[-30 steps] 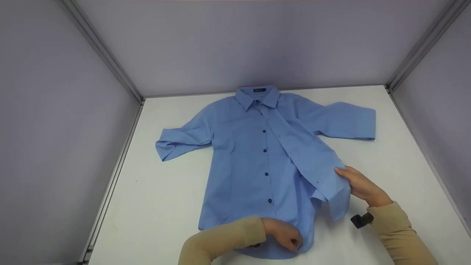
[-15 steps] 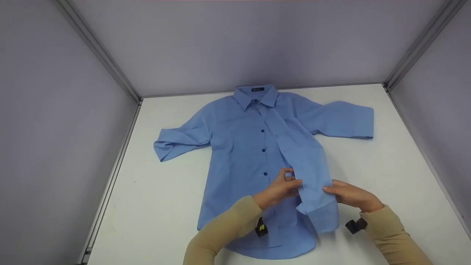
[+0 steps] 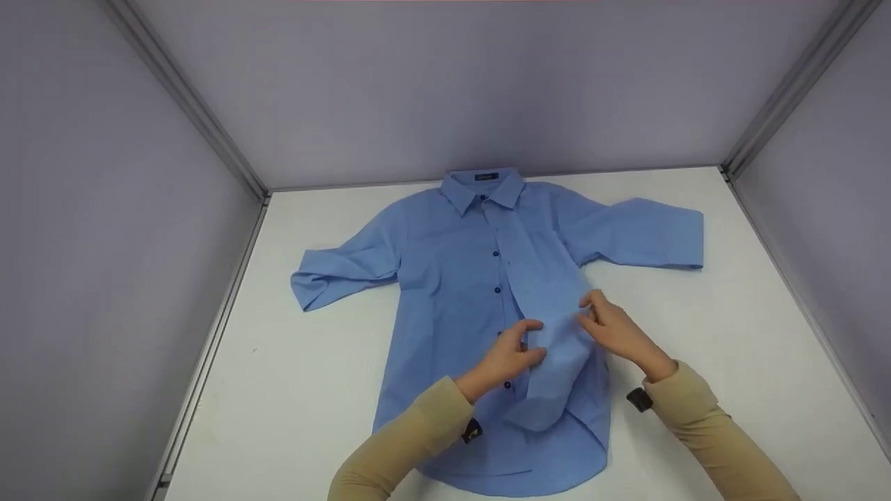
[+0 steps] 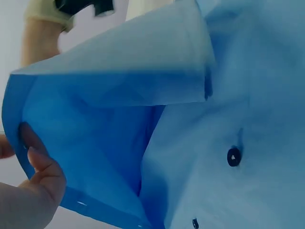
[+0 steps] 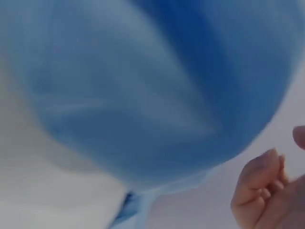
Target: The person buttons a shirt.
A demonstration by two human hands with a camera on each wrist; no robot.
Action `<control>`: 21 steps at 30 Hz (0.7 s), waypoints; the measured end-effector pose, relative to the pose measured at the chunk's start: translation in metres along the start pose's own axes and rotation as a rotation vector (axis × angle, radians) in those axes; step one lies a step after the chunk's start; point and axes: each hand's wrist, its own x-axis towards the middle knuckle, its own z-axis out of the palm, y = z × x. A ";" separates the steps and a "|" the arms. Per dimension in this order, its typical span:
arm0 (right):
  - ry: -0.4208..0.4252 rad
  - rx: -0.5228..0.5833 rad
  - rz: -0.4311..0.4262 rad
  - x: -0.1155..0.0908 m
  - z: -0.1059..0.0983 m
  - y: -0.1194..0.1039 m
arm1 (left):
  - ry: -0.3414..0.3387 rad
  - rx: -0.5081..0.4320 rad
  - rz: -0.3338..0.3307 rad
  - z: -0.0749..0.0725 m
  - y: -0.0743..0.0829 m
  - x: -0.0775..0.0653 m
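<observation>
locate blue shirt [image 3: 452, 299] at centre of the frame, front up on white worktop [image 3: 292, 396], with collar [image 3: 462, 195] toward the top and shirt sleeves [image 3: 654, 233] spread to both sides. note left hand [image 3: 504, 355] at lower centre, fingers curled at loose front panel [image 3: 552, 289], apparently pinching its buttonhole edge beside the row of buttons [image 3: 497, 290]. note right hand [image 3: 617, 332] farther right, fingers loosely bent, thumb parted, no cloth visible in the grasp; contact with the panel's outer side: cannot tell. judge step in hand as closure of the shirt front. for the next move, probably align buttonhole edge with buttons, then smooth the bent lower end flat.
</observation>
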 end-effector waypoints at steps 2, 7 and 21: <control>-0.081 -0.102 -0.084 0.015 0.003 -0.015 | -0.047 0.066 0.002 0.001 -0.002 -0.002; -0.402 -0.377 -0.098 0.052 0.021 -0.046 | -0.128 0.182 0.065 0.002 -0.006 -0.007; -0.446 -0.660 -0.029 0.105 0.047 -0.042 | -0.301 0.188 0.061 0.012 -0.015 -0.021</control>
